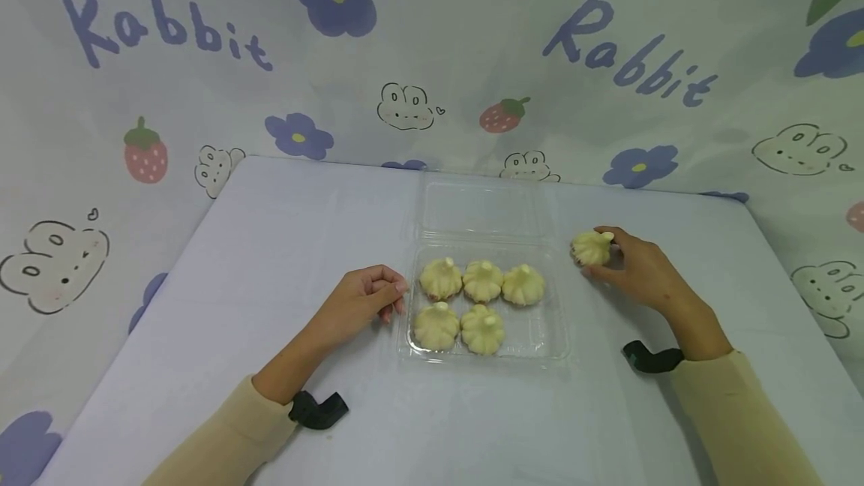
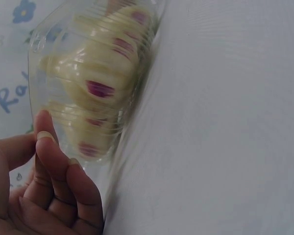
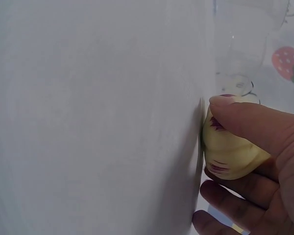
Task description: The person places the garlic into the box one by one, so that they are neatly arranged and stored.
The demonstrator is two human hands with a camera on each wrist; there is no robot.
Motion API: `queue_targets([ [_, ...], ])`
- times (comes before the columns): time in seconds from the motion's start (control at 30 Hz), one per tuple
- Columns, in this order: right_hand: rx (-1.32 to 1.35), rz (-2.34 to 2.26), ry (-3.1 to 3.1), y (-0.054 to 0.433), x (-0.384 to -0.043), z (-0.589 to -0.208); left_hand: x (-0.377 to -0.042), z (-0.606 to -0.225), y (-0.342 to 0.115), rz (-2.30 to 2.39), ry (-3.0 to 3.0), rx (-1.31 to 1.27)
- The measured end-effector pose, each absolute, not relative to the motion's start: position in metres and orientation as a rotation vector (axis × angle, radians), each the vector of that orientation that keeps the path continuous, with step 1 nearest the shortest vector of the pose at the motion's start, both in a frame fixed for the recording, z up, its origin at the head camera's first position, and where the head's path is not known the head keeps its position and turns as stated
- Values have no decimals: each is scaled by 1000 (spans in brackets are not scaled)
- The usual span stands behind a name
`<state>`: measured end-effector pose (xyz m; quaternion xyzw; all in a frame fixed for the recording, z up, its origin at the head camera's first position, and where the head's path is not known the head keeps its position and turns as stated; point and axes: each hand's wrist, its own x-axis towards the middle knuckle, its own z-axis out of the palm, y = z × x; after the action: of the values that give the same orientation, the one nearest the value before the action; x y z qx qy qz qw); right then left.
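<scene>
A clear plastic clamshell box (image 1: 533, 336) lies with its lid folded back in the head view. Several pale garlic bulbs (image 1: 482, 281) sit in it in two rows; the front row's right end holds none. My left hand (image 1: 364, 302) is at the box's left edge, its thumb and curled fingers pinching the rim. In the left wrist view, purple-streaked garlic bulbs (image 2: 100, 73) show through the box wall. To the right of the box, my right hand (image 1: 637, 268) grips one garlic bulb (image 1: 591, 248) between thumb and fingers, at the tabletop. The right wrist view shows its purple streaks (image 3: 230, 152).
The transparent lid (image 1: 482, 208) lies toward the table's back edge. A white cloth covers the table (image 1: 283, 223). Behind it hangs a printed curtain (image 1: 432, 43) with rabbits, flowers and strawberries. Dark wrist mounts (image 1: 317, 411) stick out near both sleeves.
</scene>
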<state>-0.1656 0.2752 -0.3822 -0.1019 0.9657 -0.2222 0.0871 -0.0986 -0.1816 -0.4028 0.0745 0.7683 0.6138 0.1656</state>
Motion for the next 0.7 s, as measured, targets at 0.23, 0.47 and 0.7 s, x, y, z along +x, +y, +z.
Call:
queue_targets([
  [0.23,-308,-667,2895,276,-166,-385,-98,-402,-182,1739,2195,206],
  [0.47,-338,-660,2903,277,-165,-385,-98,-401,-181,1740,2201,203],
  [0.7,-307,-651,2898,275,-166,-385,-97,-400,-181,1745,2193,203],
])
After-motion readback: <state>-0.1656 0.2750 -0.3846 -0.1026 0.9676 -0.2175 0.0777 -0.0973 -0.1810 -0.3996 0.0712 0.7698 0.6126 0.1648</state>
